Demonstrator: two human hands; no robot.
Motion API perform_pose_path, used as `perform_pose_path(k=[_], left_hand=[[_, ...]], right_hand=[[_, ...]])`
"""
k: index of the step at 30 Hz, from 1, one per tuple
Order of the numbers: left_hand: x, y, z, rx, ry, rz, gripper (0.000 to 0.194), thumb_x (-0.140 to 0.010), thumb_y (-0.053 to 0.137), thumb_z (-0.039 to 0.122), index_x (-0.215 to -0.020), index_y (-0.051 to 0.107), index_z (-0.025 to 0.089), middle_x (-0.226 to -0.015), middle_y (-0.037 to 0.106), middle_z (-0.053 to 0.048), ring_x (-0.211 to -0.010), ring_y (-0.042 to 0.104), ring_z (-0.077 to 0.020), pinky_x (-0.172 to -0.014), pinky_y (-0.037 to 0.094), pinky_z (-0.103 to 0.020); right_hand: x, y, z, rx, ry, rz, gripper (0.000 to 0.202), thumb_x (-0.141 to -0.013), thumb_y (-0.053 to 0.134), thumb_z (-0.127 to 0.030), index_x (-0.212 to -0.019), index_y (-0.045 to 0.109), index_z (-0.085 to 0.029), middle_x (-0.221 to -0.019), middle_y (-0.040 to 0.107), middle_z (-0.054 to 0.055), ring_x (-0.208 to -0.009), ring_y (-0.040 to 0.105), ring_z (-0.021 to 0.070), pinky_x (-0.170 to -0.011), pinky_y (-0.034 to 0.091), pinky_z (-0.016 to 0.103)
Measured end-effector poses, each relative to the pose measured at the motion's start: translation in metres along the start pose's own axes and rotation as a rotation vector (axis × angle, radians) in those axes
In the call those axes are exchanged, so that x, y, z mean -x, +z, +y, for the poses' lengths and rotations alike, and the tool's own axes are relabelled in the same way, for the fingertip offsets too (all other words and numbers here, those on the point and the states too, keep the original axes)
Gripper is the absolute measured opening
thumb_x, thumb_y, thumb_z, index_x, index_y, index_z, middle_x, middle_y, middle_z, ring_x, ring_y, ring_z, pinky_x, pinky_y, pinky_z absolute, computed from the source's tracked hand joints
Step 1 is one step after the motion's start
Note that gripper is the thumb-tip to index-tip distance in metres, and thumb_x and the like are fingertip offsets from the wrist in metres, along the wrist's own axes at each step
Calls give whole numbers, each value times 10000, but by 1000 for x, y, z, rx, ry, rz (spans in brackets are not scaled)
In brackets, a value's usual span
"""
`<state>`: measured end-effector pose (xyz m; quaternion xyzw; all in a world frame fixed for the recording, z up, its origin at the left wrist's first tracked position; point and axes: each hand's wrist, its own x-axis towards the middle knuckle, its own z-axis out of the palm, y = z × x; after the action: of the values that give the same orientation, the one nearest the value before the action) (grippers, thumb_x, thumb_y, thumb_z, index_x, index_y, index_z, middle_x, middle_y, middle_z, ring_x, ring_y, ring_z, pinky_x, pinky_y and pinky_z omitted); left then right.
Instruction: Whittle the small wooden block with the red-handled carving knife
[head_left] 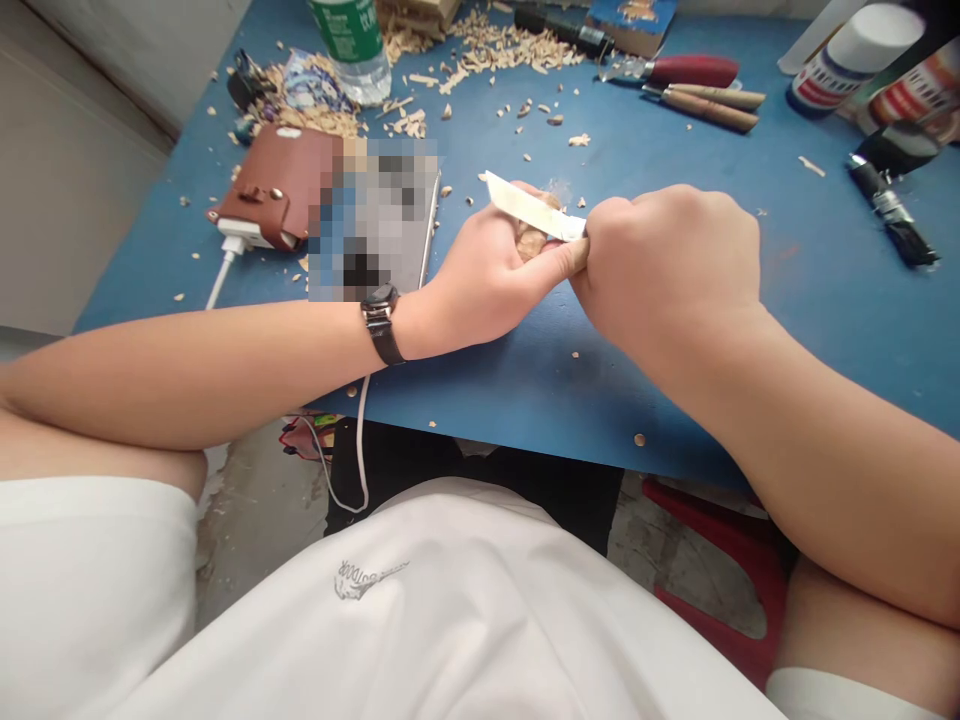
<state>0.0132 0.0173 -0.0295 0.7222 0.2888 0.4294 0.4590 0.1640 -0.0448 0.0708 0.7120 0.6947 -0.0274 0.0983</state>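
From afar I see a blue bench carrying wood shavings, a plastic bottle, a brown case and wooden-handled tools.

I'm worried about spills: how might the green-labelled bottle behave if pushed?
The bottle stands upright, so a high push might tip it. Its clear, plastic-looking wall probably flexes. Loose shavings beside its base may slide along.

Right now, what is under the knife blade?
Under the knife blade, part of a brown wooden piece shows, held in the left hand. Its full shape cannot be seen, because the blade and that hand cover the rest.
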Motion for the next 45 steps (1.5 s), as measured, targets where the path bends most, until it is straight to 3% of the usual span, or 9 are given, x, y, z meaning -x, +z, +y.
perform_pose_path(k=[5, 11, 14, 22, 26, 31, 34, 41, 45], left_hand=[[-1, -2, 9, -5, -41, -27, 656, -1246, 778, 33, -791, 388, 299, -848, 369, 40, -836, 342, -158, -847, 270, -433], [-1, -10, 3, 278, -52, -135, 591, -1174, 796, -35, -869, 445, 330, -825, 387, 71, -812, 318, -151, -766, 298, -400], [2, -10, -1, 210, 11, -114, 593, -1146, 893, 26, -863, 482, 344, -804, 366, 83, -788, 280, -155, -746, 255, -423], [2, -6, -2, 54, 4, -76, 652, -1197, 892, 57, -860, 415, 348, -802, 342, 82, -788, 337, -147, -768, 269, -411], [-1, -3, -5, 36, -39, -68, 667, -1239, 835, 62, -874, 350, 341, -800, 370, 84, -765, 351, -123, -757, 326, -369], [0, -5, 0, -173, -144, -2, 607, -1237, 928, 274, -915, 414, 278, -863, 437, 35, -896, 670, -184, -884, 528, -366], [-2, -8, -2, -193, -153, -2, 625, -1177, 1021, 410, -926, 466, 268, -869, 470, 20, -979, 743, -237, -905, 565, -389], [-7, -14, -21, -127, -115, -22, 717, -1117, 1049, 564, -876, 437, 278, -834, 364, 32, -864, 641, -210, -858, 537, -383], [-7, -19, -19, -103, -92, -106, 649, -1071, 1055, 561, -875, 503, 281, -817, 423, 33, -816, 515, -194, -797, 484, -376]], right_hand=[[-1, 2, 1, 19, -13, 22, 494, -1143, 482, -149, -1407, 898, -122, -1299, 910, 276, -1196, 909, 494, -887, 636, 473], [-7, 0, 10, 48, -153, -29, 440, -1222, 483, -279, -1366, 889, -187, -1236, 884, 194, -1294, 882, 452, -993, 657, 447], [-10, 0, 15, -58, -152, -28, 343, -1189, 562, -304, -1261, 886, -220, -1160, 857, 161, -1336, 854, 441, -1051, 672, 444], [-7, 1, 9, 135, -100, -2, 381, -1127, 598, -218, -1289, 936, -285, -1148, 874, 132, -1190, 893, 428, -1018, 736, 522], [-3, 1, 3, 119, -45, -1, 415, -1123, 590, -150, -1356, 928, -206, -1241, 914, 197, -1175, 916, 445, -957, 724, 479], [1, -3, -3, 62, 19, -44, 484, -1130, 503, -59, -1370, 910, -163, -1308, 903, 284, -1251, 922, 436, -932, 678, 440], [3, -3, -5, 30, 48, -58, 565, -1062, 467, 10, -1380, 906, -149, -1316, 901, 318, -1271, 925, 441, -912, 679, 439], [7, -2, -1, 40, 10, -42, 498, -1117, 518, -52, -1388, 910, -198, -1317, 933, 200, -1206, 921, 387, -894, 675, 392], [7, -8, 4, 103, -112, -49, 371, -1206, 561, -144, -1350, 903, -140, -1325, 925, 243, -1223, 905, 429, -908, 630, 413]])
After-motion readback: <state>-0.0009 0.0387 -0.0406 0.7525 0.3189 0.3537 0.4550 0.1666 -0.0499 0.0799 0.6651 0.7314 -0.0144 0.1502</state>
